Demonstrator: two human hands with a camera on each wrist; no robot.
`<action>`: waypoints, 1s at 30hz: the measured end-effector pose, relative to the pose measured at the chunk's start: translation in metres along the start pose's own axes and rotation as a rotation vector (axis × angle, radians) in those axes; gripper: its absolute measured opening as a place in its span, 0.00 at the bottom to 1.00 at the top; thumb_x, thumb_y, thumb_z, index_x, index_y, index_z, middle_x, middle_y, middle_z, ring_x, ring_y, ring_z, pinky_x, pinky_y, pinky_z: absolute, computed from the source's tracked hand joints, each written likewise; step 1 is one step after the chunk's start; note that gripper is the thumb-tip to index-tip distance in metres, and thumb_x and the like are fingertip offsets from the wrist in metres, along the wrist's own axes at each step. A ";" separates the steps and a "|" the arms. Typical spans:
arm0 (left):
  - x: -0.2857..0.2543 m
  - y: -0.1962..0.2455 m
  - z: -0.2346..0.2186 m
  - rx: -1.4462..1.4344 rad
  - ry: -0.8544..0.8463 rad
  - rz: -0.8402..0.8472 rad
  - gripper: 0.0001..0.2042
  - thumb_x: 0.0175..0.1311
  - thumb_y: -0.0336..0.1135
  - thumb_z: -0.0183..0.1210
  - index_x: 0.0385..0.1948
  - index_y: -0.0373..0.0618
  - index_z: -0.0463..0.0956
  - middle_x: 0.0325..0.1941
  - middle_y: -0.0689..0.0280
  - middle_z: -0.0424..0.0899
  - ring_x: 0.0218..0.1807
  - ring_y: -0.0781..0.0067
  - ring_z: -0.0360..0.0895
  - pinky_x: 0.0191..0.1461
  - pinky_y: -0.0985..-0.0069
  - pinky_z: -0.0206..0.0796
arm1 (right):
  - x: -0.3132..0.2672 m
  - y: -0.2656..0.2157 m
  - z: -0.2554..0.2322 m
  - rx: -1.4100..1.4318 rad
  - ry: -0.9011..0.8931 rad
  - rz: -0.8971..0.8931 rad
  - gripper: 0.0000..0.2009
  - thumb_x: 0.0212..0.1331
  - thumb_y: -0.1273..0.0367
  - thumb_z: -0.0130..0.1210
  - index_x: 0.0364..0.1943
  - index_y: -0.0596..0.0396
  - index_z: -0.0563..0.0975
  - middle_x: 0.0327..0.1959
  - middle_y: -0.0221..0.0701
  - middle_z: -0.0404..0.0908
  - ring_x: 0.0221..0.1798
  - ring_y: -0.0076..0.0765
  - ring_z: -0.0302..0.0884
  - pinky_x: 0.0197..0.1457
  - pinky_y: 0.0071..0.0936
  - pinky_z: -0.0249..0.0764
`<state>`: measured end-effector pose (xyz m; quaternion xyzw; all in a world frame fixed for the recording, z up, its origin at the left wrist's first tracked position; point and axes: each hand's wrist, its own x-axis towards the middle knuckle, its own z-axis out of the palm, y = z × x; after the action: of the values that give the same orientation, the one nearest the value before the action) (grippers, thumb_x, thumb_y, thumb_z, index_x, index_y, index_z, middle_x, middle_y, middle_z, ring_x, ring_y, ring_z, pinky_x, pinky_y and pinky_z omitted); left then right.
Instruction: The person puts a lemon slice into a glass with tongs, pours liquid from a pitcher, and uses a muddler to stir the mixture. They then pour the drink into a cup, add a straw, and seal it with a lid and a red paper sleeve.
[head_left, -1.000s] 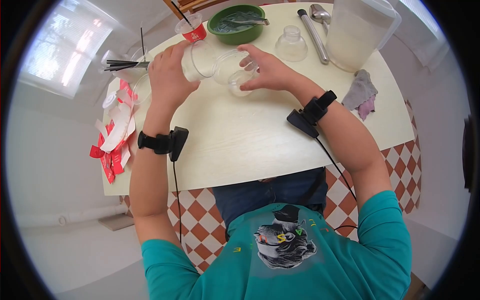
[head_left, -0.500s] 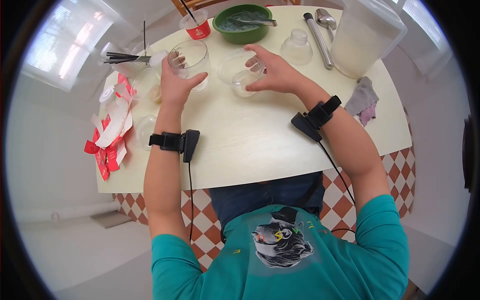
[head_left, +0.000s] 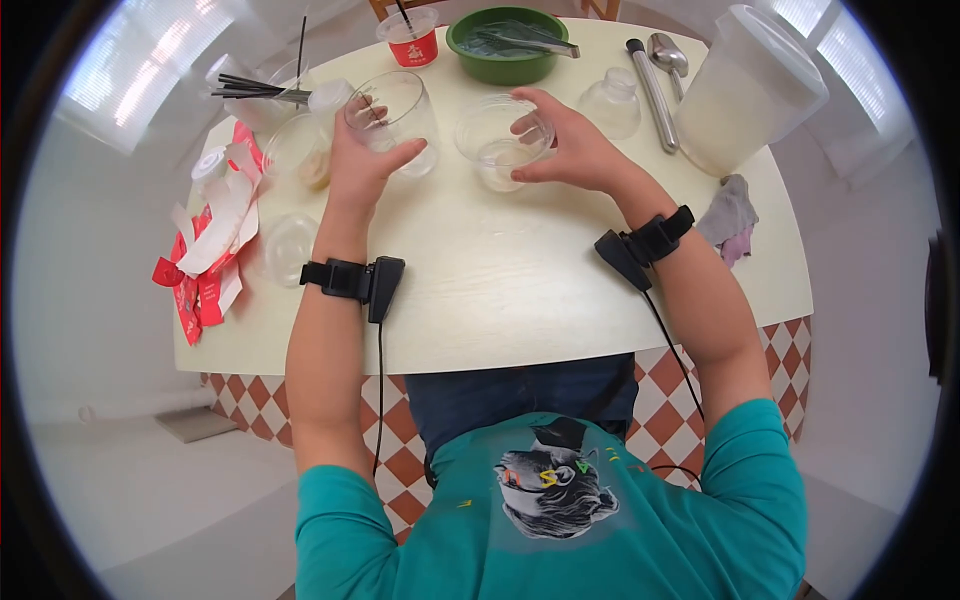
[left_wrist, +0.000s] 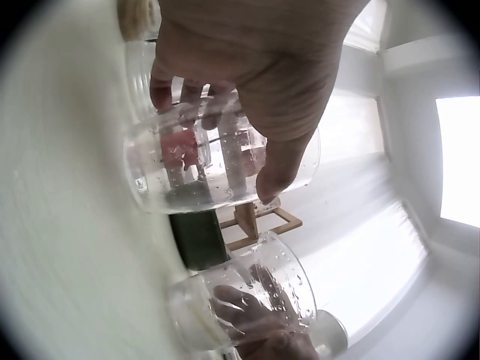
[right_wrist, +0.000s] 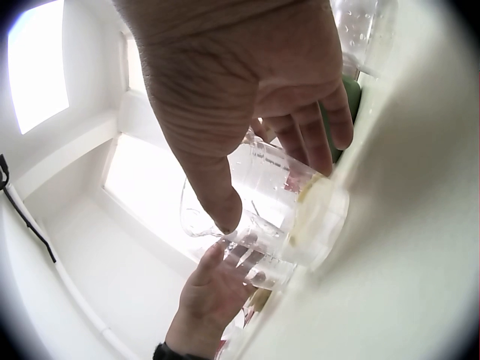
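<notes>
Left hand: we curl the fingers of the left hand round the far side of the left cup, thumb across the near side
Left cup: clear, mouth up, above the far half of the table, just beside the right cup and apart from it
Right hand: we wrap the right hand round its outer wall, thumb nearest us, fingers on the far side
Right cup: clear, mouth up, rim facing the head camera, with the bowl beyond it
Bases: we cannot fairly tell whether either cup touches the table, so we judge it best to treat both as lifted
Drops: beads cling to the right cup's wall, which probably makes it slick, so a steady, even grip seems wiser than a hard squeeze
Walls: they look thin to us, and pressing one spot with the thumb could dent or tip a cup
Gap: we do well to keep the rims from knocking
Dome: the dome stands near the right fingers' outer side, so our right wrist should swing no wider
Straws: the straws lie beyond our left hand, well apart from both cups
</notes>
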<state>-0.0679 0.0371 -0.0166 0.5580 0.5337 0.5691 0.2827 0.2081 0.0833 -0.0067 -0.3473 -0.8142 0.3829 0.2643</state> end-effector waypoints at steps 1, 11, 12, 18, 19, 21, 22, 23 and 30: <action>0.001 0.000 0.000 0.011 -0.013 0.003 0.45 0.35 0.33 0.76 0.59 0.37 0.58 0.55 0.58 0.70 0.58 0.66 0.67 0.58 0.71 0.66 | 0.000 0.000 0.000 0.007 0.000 0.000 0.46 0.38 0.60 0.71 0.65 0.51 0.59 0.52 0.41 0.78 0.54 0.43 0.74 0.58 0.33 0.69; 0.005 0.005 0.006 -0.034 -0.043 -0.010 0.46 0.35 0.33 0.76 0.60 0.37 0.57 0.56 0.54 0.70 0.58 0.63 0.69 0.58 0.70 0.68 | -0.009 -0.024 0.004 0.030 -0.187 -0.049 0.47 0.36 0.69 0.73 0.66 0.50 0.58 0.49 0.36 0.78 0.53 0.37 0.75 0.60 0.32 0.67; 0.005 0.006 0.008 -0.031 -0.070 -0.016 0.45 0.37 0.31 0.75 0.61 0.38 0.57 0.57 0.55 0.69 0.59 0.64 0.67 0.59 0.70 0.67 | -0.010 -0.027 0.006 0.022 -0.196 -0.048 0.47 0.36 0.69 0.73 0.66 0.50 0.58 0.49 0.36 0.78 0.53 0.37 0.75 0.60 0.32 0.67; 0.005 0.006 0.013 -0.036 -0.110 -0.025 0.44 0.39 0.30 0.74 0.62 0.39 0.56 0.58 0.54 0.69 0.61 0.64 0.66 0.58 0.70 0.68 | -0.013 -0.035 0.007 0.048 -0.350 -0.094 0.49 0.36 0.66 0.73 0.67 0.49 0.56 0.50 0.37 0.77 0.55 0.37 0.74 0.62 0.33 0.66; 0.005 0.005 0.012 -0.029 -0.108 -0.024 0.45 0.39 0.30 0.74 0.62 0.39 0.56 0.58 0.54 0.69 0.61 0.64 0.66 0.57 0.70 0.69 | -0.015 -0.036 0.004 0.030 -0.364 -0.131 0.49 0.36 0.66 0.73 0.68 0.49 0.56 0.51 0.39 0.77 0.56 0.40 0.73 0.61 0.34 0.66; 0.002 0.007 0.013 -0.027 -0.128 -0.024 0.45 0.39 0.31 0.74 0.63 0.39 0.56 0.58 0.54 0.69 0.61 0.64 0.66 0.59 0.70 0.67 | -0.015 -0.034 -0.004 0.001 -0.391 -0.170 0.49 0.37 0.65 0.72 0.68 0.49 0.55 0.52 0.42 0.77 0.58 0.43 0.72 0.61 0.35 0.67; 0.001 0.008 0.014 -0.020 -0.154 -0.023 0.45 0.39 0.31 0.74 0.63 0.39 0.57 0.58 0.54 0.69 0.61 0.63 0.66 0.60 0.69 0.66 | -0.013 -0.030 -0.010 0.089 -0.377 -0.138 0.49 0.38 0.63 0.72 0.68 0.50 0.56 0.52 0.41 0.77 0.58 0.41 0.71 0.61 0.35 0.66; 0.001 0.007 0.013 -0.034 -0.139 -0.023 0.45 0.39 0.31 0.74 0.63 0.39 0.57 0.58 0.54 0.69 0.61 0.63 0.66 0.60 0.69 0.66 | -0.010 -0.027 -0.015 0.174 -0.364 -0.104 0.48 0.39 0.62 0.71 0.69 0.50 0.56 0.52 0.40 0.77 0.59 0.40 0.71 0.61 0.34 0.66; -0.003 0.004 0.018 -0.205 -0.322 -0.084 0.36 0.51 0.36 0.66 0.63 0.43 0.59 0.58 0.58 0.71 0.61 0.66 0.66 0.63 0.69 0.61 | 0.004 -0.015 -0.040 -0.116 0.488 -0.042 0.27 0.46 0.63 0.68 0.52 0.58 0.75 0.46 0.35 0.79 0.49 0.31 0.77 0.49 0.27 0.73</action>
<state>-0.0492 0.0388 -0.0171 0.5876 0.4436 0.5114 0.4431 0.2279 0.0963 0.0289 -0.4270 -0.7539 0.2348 0.4406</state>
